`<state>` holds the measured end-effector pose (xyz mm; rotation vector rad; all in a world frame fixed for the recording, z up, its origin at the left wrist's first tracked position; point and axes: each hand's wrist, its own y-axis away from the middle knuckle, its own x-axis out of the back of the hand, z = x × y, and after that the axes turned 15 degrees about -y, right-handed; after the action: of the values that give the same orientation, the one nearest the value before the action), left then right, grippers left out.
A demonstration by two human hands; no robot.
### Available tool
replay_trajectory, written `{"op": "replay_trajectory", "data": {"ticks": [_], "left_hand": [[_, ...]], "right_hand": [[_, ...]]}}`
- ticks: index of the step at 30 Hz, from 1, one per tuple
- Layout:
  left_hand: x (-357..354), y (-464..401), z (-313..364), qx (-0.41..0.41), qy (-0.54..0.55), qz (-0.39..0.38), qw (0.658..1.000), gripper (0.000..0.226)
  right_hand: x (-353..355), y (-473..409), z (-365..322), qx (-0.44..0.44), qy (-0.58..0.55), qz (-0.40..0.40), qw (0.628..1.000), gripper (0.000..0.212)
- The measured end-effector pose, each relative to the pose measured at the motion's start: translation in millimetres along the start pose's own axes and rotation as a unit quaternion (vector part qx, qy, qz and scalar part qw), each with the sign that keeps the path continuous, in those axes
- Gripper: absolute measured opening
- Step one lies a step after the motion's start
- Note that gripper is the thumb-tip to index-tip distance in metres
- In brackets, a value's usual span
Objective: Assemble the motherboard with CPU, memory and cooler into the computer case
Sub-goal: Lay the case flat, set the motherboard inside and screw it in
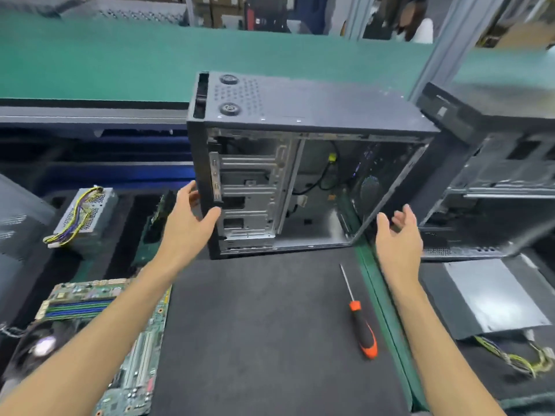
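Observation:
A black computer case (315,106) stands on the dark mat with its open side facing me, showing drive bays and cables inside. My left hand (187,219) grips the case's front left edge, thumb on the near face and fingers round the corner. My right hand (399,235) hovers with relaxed fingers just off the case's lower right corner, holding nothing. The green motherboard (126,349) with blue memory slots and a black cooler fan (42,346) lies at the lower left, partly hidden by my left forearm.
An orange-and-black screwdriver (360,328) lies on the mat (255,325) right of centre. A power supply (87,214) with coloured wires sits at the left. A second case (495,175) and a grey panel (492,295) stand at the right. A green conveyor (150,61) runs behind.

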<state>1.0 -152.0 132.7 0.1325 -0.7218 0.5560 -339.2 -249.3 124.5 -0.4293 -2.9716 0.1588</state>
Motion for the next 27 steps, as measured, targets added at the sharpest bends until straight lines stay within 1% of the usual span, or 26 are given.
{"op": "replay_trajectory", "data": {"ticks": [2,4,5,7,8,9,10,11,13,15,16,19,21,22,24,25,27], "left_hand": [[-16,-4,13,0.018,-0.012,0.043,0.999,0.049],[-27,-5,19,0.039,-0.014,0.085,0.996,0.043],[-31,-5,20,0.044,-0.015,0.1,0.994,0.04],[-35,-6,20,0.047,-0.018,0.111,0.993,0.039],[-36,-6,20,0.048,-0.019,0.106,0.993,0.042],[-37,-8,20,0.049,-0.021,0.096,0.994,0.046],[-38,-9,20,0.049,-0.021,0.083,0.995,0.051],[-39,-10,19,0.049,-0.019,0.067,0.996,0.058],[-41,-10,14,0.045,-0.004,0.047,0.998,0.069],[-43,-9,9,0.04,0.025,0.051,0.998,0.073],[-45,-9,7,0.038,0.038,0.057,0.997,0.073],[-49,-10,4,0.026,0.049,0.078,0.995,0.069],[-52,-12,4,0.017,0.048,0.092,0.994,0.068],[-53,-14,4,0.021,0.048,0.099,0.994,0.065],[-56,-21,2,0.041,0.047,0.113,0.992,0.05],[-57,-25,1,0.051,0.043,0.123,0.99,0.047],[-58,-32,-1,0.06,0.033,0.14,0.988,0.042]], "right_hand": [[1,-30,3,0.013,-0.027,-0.02,0.999,0.063],[-2,-53,7,0.033,-0.049,-0.036,0.998,0.057],[-4,-62,9,0.039,-0.052,-0.044,0.997,0.05],[-8,-78,15,0.058,-0.05,-0.057,0.995,0.025],[-10,-83,18,0.065,-0.065,-0.054,0.994,0.021],[-13,-88,20,0.066,-0.096,-0.044,0.992,0.026],[-16,-94,23,0.061,-0.125,-0.031,0.99,0.038],[-19,-98,26,0.06,-0.136,-0.021,0.989,0.049],[-26,-103,33,0.057,-0.132,-0.014,0.99,0.063],[-31,-105,40,0.042,-0.141,-0.024,0.989,0.07],[-33,-106,44,0.032,-0.139,-0.03,0.989,0.068],[-38,-107,57,-0.006,-0.124,-0.045,0.991,0.046],[-43,-108,62,-0.045,-0.125,-0.037,0.99,0.032],[-47,-108,63,-0.062,-0.13,-0.025,0.989,0.026],[-52,-108,65,-0.078,-0.136,0.002,0.988,0.011],[-54,-109,64,-0.08,-0.128,0.009,0.988,0.009],[-57,-110,57,-0.081,-0.112,0.006,0.99,0.022]]}}
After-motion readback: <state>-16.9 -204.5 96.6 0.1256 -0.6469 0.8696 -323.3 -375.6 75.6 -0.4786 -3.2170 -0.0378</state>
